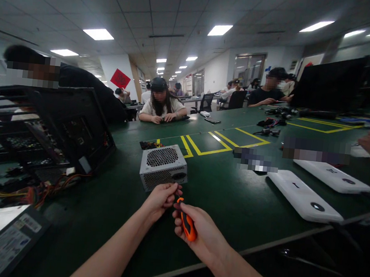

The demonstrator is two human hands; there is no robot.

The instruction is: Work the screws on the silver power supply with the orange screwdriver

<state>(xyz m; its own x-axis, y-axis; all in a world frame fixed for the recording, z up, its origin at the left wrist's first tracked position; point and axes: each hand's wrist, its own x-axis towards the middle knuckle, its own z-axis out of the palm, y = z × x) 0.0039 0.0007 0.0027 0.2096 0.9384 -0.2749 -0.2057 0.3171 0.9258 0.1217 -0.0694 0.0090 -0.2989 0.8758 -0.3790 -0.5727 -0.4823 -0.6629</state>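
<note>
Orange-and-black screwdriver (188, 227) sits at the lower centre of the frame, wrapped in the right hand (200, 228). Its long axis slants from the handle's butt at lower right up and leftward to the left hand (161, 200). The left fingers bunch at its front end; whether they pinch the shaft or something small is too fine to tell. The two hands are close together.

Straight above them, near the middle of the frame, stands a grey metal power supply box (164, 165), its long side running roughly across the picture. The left hand is the nearer one, overlapping the box's lower right front; I cannot tell if they touch. The box's contents do not show behind its perforated panels.

At the left of the frame, an open black computer case (83, 145) appears tilted, circuit boards visible inside its frame. Coloured cables (42, 194) lie beside its lower edge on the green table (225, 191).
</note>
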